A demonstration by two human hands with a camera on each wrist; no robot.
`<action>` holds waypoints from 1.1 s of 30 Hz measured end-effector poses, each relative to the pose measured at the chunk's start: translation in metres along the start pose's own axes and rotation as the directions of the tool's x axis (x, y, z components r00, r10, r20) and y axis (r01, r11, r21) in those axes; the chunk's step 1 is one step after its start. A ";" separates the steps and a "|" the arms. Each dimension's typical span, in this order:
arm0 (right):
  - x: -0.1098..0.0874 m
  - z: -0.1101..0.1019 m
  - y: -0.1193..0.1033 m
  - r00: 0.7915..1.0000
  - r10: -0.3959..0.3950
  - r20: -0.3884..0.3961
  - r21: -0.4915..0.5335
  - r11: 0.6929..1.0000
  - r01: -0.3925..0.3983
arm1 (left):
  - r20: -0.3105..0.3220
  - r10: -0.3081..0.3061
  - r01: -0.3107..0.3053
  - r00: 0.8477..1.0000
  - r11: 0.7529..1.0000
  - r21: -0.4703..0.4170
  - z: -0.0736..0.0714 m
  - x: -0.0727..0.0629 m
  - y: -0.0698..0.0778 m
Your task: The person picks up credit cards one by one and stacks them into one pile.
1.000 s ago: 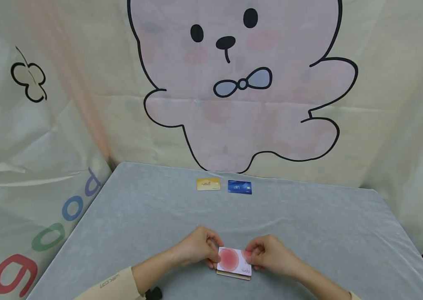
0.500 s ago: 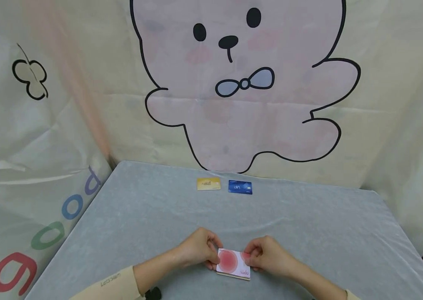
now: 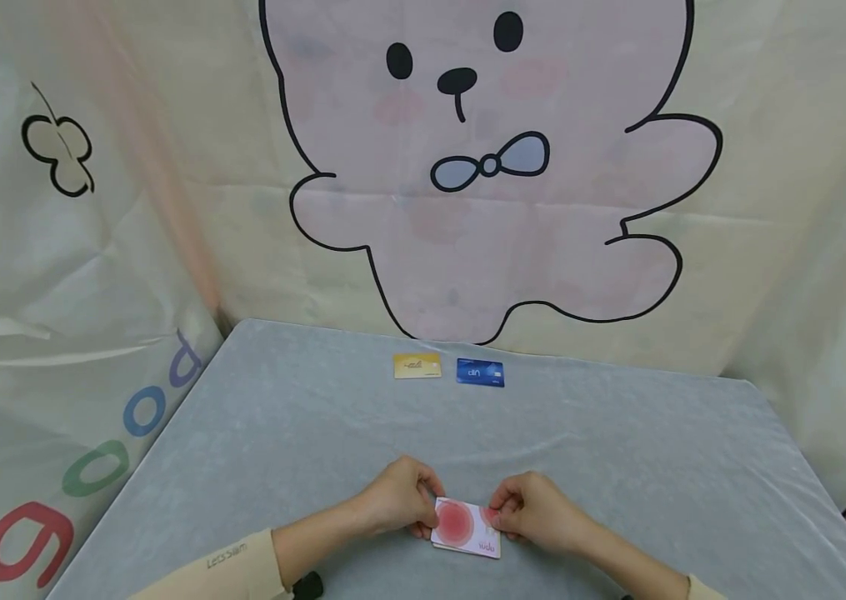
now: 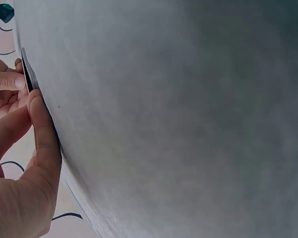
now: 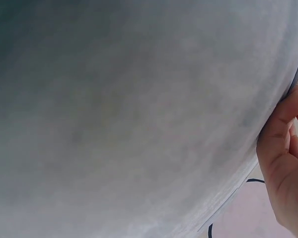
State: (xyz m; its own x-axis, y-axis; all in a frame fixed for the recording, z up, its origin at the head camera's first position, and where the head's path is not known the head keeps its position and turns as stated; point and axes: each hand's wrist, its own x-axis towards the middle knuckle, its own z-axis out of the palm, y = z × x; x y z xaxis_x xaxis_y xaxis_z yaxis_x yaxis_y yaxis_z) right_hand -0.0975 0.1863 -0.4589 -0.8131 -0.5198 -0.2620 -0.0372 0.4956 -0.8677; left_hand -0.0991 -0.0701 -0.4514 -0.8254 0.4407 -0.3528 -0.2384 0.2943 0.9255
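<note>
Near the front of the table I hold a small stack of cards [image 3: 460, 527] between both hands. The top card is white with pink-red circles and small lettering. My left hand [image 3: 402, 498] pinches the stack's left edge between thumb and fingers, and my right hand [image 3: 540, 512] pinches the right edge. Layered card edges [image 4: 32, 74] show side-on in the left wrist view, slightly fanned. A thin strip of a lower card peeks out along the near side; the top card covers the rest.
At the far edge of the grey cloth-covered table [image 3: 618, 442] lie a yellow card [image 3: 417, 366] and a blue card [image 3: 480, 372], side by side. Printed curtains [image 3: 783, 167] stand behind and beside the table.
The lower card's yellowish edge, a wide strip before, has slid mostly under the top card, so the stack is more even. Both hands stay nearly in place.
</note>
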 end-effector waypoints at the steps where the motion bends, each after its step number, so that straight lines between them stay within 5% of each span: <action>1: 0.000 0.000 0.000 1.000 0.003 0.002 -0.001 1.000 -0.003 | -0.001 0.004 -0.004 1.000 1.000 0.002 0.000 0.000 0.000; 33: 0.000 -0.002 0.000 0.999 0.037 0.008 -0.002 0.999 -0.037 | -0.017 -0.013 0.013 1.000 0.999 0.042 0.004 0.003 -0.002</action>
State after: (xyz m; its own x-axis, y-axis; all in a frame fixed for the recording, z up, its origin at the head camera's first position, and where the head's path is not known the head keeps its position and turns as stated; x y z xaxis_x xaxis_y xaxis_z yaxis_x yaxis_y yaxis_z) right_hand -0.0981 0.1875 -0.4578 -0.8094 -0.5066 -0.2970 -0.0083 0.5155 -0.8568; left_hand -0.0993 -0.0661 -0.4545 -0.8310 0.4222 -0.3621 -0.2278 0.3356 0.9140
